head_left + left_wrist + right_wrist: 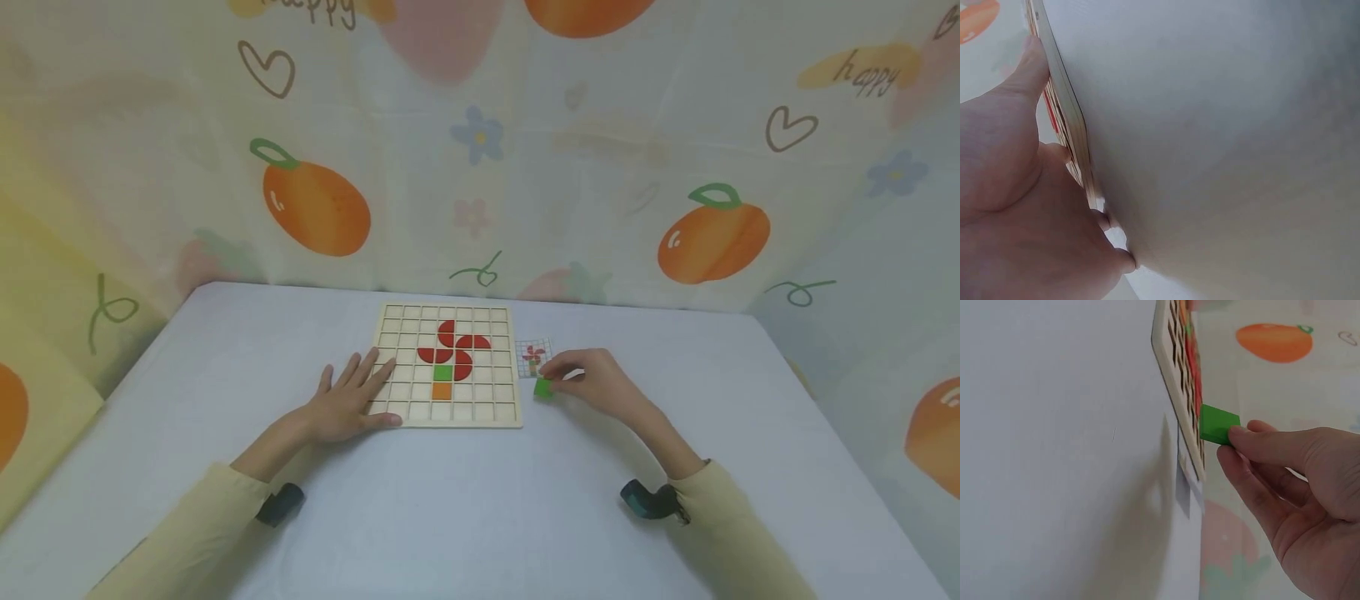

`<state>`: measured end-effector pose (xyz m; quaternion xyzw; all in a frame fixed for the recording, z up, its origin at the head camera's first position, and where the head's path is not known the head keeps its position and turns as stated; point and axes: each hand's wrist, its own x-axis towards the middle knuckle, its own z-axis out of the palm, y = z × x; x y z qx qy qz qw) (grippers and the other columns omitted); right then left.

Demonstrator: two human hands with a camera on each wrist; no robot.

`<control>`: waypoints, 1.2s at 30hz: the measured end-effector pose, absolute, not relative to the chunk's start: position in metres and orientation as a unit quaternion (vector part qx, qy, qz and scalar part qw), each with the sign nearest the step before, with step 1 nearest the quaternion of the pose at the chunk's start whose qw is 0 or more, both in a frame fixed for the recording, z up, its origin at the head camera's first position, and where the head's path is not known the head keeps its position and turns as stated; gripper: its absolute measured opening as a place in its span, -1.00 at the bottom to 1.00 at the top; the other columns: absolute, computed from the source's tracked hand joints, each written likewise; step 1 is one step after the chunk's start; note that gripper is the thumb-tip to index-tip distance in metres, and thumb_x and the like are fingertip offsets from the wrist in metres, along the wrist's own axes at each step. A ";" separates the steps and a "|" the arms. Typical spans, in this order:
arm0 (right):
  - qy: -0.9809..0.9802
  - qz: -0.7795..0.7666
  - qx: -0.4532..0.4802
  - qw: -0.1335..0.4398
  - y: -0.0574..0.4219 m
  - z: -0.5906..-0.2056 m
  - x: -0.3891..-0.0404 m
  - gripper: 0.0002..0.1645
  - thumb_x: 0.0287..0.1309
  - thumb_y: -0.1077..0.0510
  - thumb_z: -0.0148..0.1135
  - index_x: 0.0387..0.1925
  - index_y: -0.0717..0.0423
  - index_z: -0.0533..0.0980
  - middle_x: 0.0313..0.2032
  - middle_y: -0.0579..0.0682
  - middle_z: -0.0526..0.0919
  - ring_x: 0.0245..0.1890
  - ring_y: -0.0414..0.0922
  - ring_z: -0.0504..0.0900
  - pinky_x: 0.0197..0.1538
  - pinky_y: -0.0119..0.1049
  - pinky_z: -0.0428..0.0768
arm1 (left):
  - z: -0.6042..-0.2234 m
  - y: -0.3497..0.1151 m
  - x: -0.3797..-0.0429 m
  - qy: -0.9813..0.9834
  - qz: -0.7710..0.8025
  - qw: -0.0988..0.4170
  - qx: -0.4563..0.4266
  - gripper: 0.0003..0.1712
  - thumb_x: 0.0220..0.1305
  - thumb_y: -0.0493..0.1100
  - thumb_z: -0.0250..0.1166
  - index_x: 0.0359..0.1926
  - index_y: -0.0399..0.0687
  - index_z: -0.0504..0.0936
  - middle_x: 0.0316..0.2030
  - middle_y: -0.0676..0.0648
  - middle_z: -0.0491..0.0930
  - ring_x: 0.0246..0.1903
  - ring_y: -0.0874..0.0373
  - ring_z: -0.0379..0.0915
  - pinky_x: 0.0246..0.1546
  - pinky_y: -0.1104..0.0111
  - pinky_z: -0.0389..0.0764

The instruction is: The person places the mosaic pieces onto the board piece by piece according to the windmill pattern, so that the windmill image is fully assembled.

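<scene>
A wooden grid board (490,408) lies flat on the table, bearing red quarter-round tiles (462,365) in a pinwheel shape. Below them sit a green square tile (443,373) and an orange square tile (442,391), one under the other. My left hand (341,406) rests with spread fingers on the board's left edge, its thumb at the front left corner. Between thumb and fingers my right hand (596,382) pinches another green square tile (1217,424), held above the table just right of the board. In the right wrist view this tile overlaps the board's edge.
A small printed pattern card (523,358) lies against the board's right side, partly behind the right hand. White cloth covers the table (465,517). A patterned fabric backdrop (480,208) rises behind the table's far edge. Dark wrist cameras (648,501) hang at both cuffs.
</scene>
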<state>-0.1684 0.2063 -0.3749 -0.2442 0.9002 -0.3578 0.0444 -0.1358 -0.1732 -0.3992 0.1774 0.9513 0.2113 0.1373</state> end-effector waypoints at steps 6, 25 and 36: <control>0.893 -0.364 -0.258 0.059 0.184 -0.378 -0.169 -0.75 0.05 0.38 0.41 -0.17 0.21 0.69 -0.25 -0.02 0.73 -0.24 -0.13 0.63 -0.13 -0.29 0.66 | -0.402 -0.174 -0.138 0.951 0.213 0.139 0.177 0.08 0.27 0.30 0.21 0.54 -0.14 -0.07 0.52 -0.34 -0.32 0.46 -0.38 -0.49 0.28 -0.34 -0.46; 0.867 -0.373 -0.320 0.086 0.102 -0.389 -0.159 -0.84 0.11 0.35 0.38 -0.24 0.16 0.70 -0.28 -0.08 0.74 -0.27 -0.21 0.63 -0.16 -0.46 0.60 | -0.399 -0.173 -0.139 0.950 0.198 0.161 0.180 0.09 0.30 0.28 0.19 0.54 -0.19 -0.13 0.51 -0.37 -0.37 0.45 -0.41 -0.53 0.27 -0.35 -0.48; 0.861 -0.393 -0.313 0.080 0.085 -0.387 -0.159 -0.87 0.11 0.34 0.38 -0.27 0.13 0.71 -0.33 -0.10 0.73 -0.30 -0.24 0.62 -0.17 -0.45 0.60 | -0.401 -0.175 -0.140 0.949 0.196 0.161 0.188 0.09 0.31 0.30 0.16 0.54 -0.19 -0.14 0.51 -0.37 -0.39 0.45 -0.41 -0.54 0.26 -0.36 -0.49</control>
